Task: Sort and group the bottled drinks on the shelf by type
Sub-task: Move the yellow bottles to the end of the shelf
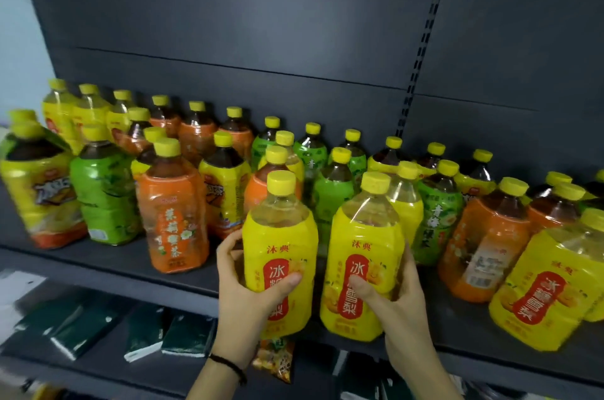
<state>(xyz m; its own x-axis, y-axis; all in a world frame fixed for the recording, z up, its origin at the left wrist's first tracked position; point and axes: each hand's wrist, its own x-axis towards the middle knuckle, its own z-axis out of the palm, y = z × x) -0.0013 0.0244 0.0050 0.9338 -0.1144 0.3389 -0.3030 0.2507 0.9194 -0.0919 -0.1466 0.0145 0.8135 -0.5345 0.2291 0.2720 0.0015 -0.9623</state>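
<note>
Two yellow-labelled pear drink bottles with clear liquid are held in front of the dark shelf (108, 264). My left hand (243, 298) grips the left yellow bottle (281, 246), thumb across its red label. My right hand (397, 311) grips the right yellow bottle (364, 249) the same way. Behind them stand mixed bottles with yellow caps: an orange-labelled tea bottle (173, 213), a green-labelled one (104, 200), and a yellow-labelled dark tea bottle (36, 190) at the far left. Another yellow pear bottle (549, 285) stands at the right front.
Several more orange, green and yellow bottles crowd the shelf back to the dark panel (261, 23). A slotted upright (425, 49) divides the back panel. On the lower shelf lie dark green packets (183, 336) and an orange snack bag (276, 360).
</note>
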